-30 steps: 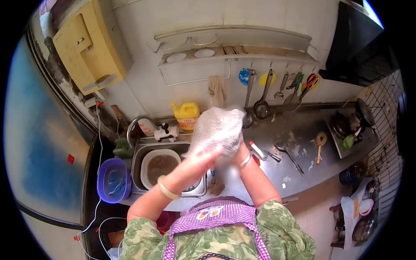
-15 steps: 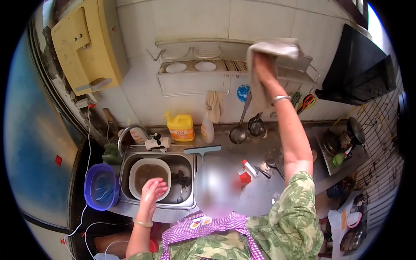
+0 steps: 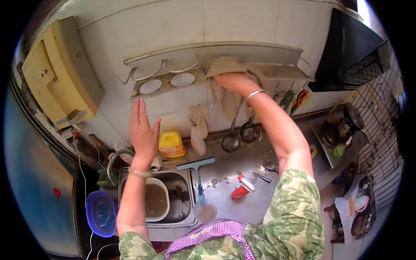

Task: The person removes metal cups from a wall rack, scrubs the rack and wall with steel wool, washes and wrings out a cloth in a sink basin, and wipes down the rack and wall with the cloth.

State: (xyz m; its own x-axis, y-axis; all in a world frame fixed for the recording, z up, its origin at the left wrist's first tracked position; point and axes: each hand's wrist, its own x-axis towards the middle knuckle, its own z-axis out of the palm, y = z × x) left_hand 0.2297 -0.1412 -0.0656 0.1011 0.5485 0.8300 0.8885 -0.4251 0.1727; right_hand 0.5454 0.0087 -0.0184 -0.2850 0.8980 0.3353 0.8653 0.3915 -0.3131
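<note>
My right hand [image 3: 234, 83] grips a beige cloth [image 3: 227, 65] against the metal wall rack [image 3: 273, 70], near the middle of its shelf. Part of the cloth hangs down in front of the rack. With fingers stretched upward, my left hand [image 3: 145, 135] is open and holds nothing. Its fingertips come close to the rack's lower left edge, beside the holder with two round holes; whether they touch it I cannot tell. Below the cloth hang two dark ladles [image 3: 231, 142]. Another beige cloth [image 3: 199, 116] hangs left of them over a spray bottle [image 3: 198, 144].
A sink [image 3: 184, 221] holds a basin [image 3: 166, 212] of murky water. On the wet counter [image 3: 225, 173] lie a squeegee [image 3: 196, 164] and a red-and-white spray bottle [image 3: 242, 188]. A yellow jug [image 3: 172, 145] stands behind. A range hood [image 3: 346, 56] juts out at right, a water heater [image 3: 60, 73] at left.
My right hand has moved the cloth left and down along the rack. My left hand has risen from over the sink toward the rack's left end. The view has shifted.
</note>
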